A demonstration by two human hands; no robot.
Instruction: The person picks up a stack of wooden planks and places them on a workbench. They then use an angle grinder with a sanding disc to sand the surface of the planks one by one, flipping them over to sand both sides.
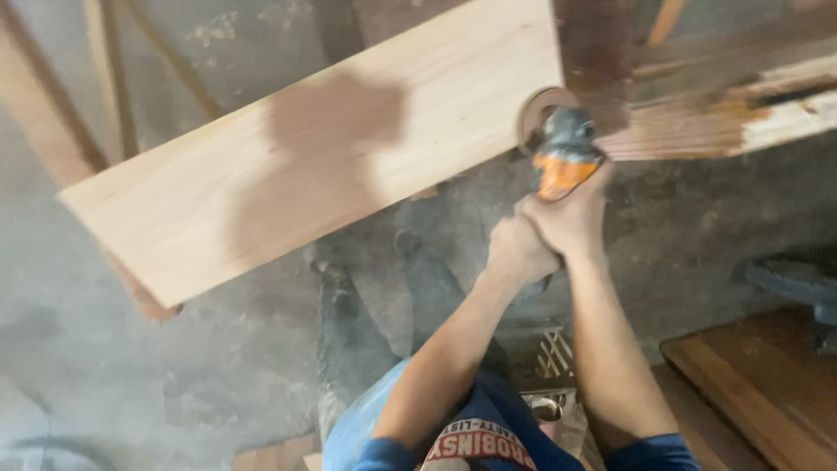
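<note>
At plank (pixel 305 166) edge: both hands (pixel 545 235) clamped on angle grinder (pixel 562 153); disc may snag, kick back.

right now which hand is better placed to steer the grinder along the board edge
Likely the right hand: it grips the orange angle grinder nearest its disc, at the pale board edge. The left hand sits behind.

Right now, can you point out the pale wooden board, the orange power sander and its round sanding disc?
pale wooden board (pixel 261 166), head view, middle of its top face.
orange power sander (pixel 562 170), head view, orange body above the hands.
round sanding disc (pixel 534 113), head view, disc's face at the board's edge.
</note>
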